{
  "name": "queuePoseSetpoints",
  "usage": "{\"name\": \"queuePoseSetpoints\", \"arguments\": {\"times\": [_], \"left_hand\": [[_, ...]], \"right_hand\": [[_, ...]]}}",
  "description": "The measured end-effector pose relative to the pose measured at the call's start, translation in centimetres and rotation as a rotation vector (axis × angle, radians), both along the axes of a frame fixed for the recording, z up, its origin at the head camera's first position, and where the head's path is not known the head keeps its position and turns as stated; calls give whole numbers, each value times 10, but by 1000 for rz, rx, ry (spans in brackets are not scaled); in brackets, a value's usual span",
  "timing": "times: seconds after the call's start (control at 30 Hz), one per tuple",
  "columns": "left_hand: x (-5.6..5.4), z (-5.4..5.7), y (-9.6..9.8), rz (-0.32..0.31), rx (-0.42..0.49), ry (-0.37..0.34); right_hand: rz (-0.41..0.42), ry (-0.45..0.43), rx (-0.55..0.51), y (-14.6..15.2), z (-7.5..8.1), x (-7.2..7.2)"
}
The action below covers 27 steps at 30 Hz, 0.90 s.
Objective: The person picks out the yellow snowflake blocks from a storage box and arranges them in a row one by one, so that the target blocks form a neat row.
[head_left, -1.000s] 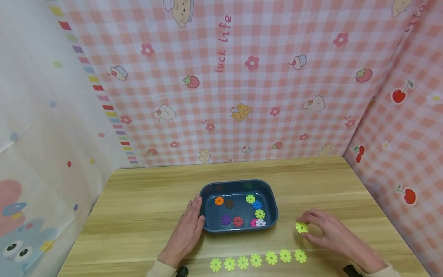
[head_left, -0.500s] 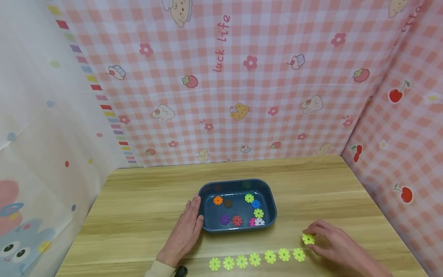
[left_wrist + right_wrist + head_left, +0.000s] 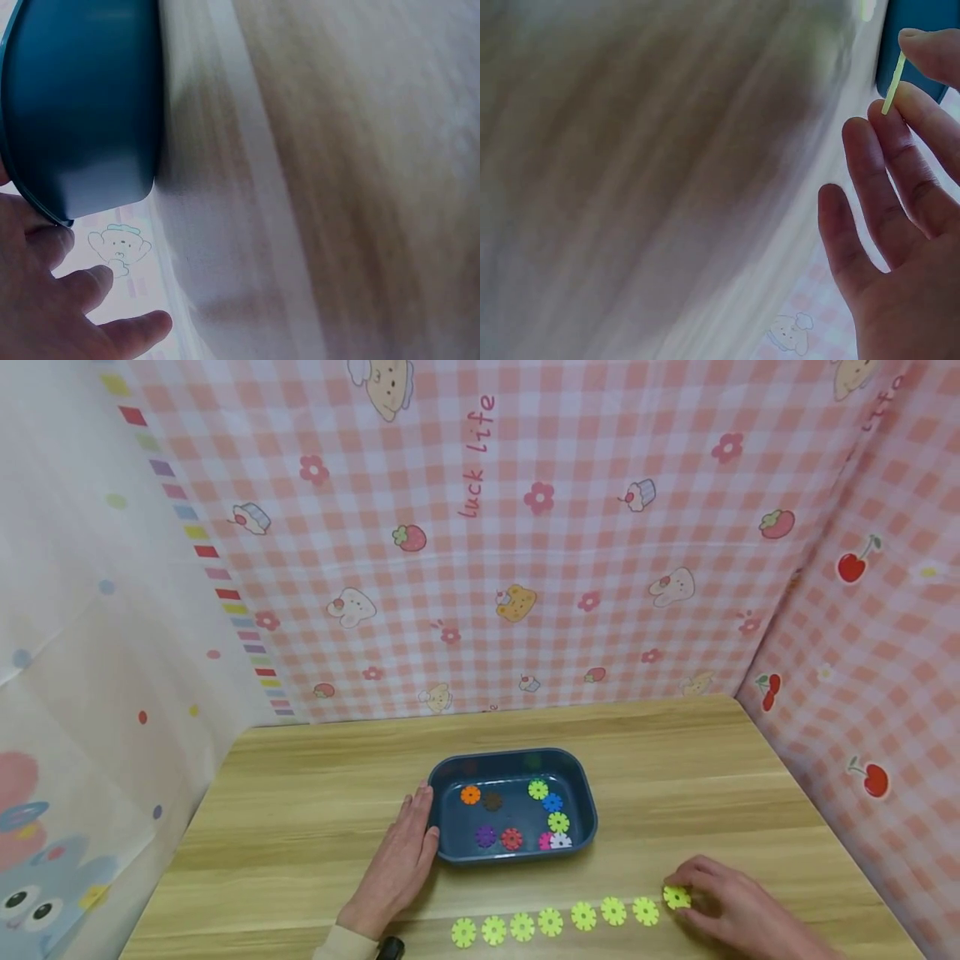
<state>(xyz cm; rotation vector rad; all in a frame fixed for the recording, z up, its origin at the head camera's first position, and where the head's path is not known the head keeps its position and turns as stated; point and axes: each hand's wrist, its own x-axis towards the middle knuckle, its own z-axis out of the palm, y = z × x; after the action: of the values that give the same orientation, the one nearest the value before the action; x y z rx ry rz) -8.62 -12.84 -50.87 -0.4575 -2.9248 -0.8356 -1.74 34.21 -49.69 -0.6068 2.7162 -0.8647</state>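
Note:
My right hand [image 3: 723, 897] pinches a yellow-green notched plastic disc [image 3: 677, 897] between thumb and fingers. In the right wrist view the disc [image 3: 893, 84] shows edge-on, close over the table. It is at the right end of a row of several like discs [image 3: 582, 916] along the table's front. My left hand [image 3: 401, 860] rests with straight fingers against the left side of a dark blue rectangular tray [image 3: 517, 862]. The left wrist view shows its fingers [image 3: 86, 289] beside the tray's wall [image 3: 90, 97].
Inside the tray lie more discs: an orange one [image 3: 470, 794], a brown one [image 3: 492, 802], a purple one [image 3: 486, 836], a red one [image 3: 512, 838], and several others at the right. Patterned cloth [image 3: 480, 568] closes the wooden table [image 3: 330, 793] off behind and at the sides.
My right hand has moved toward me and slightly right with the pinched disc, down to the row's right end. The left hand stays at the tray.

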Motion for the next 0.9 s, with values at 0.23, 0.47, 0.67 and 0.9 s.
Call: {"name": "queuePoseSetpoints", "arguments": {"times": [0.23, 0.47, 0.67, 0.9], "left_hand": [[0, 1, 0, 2, -2, -11], [0, 1, 0, 4, -5, -15], [0, 1, 0, 5, -9, -5], [0, 1, 0, 3, -11, -5]], "right_hand": [[25, -57, -18, 1, -3, 0], [80, 18, -28, 1, -7, 1], [101, 69, -11, 0, -10, 0], [127, 124, 10, 0, -11, 0]]}}
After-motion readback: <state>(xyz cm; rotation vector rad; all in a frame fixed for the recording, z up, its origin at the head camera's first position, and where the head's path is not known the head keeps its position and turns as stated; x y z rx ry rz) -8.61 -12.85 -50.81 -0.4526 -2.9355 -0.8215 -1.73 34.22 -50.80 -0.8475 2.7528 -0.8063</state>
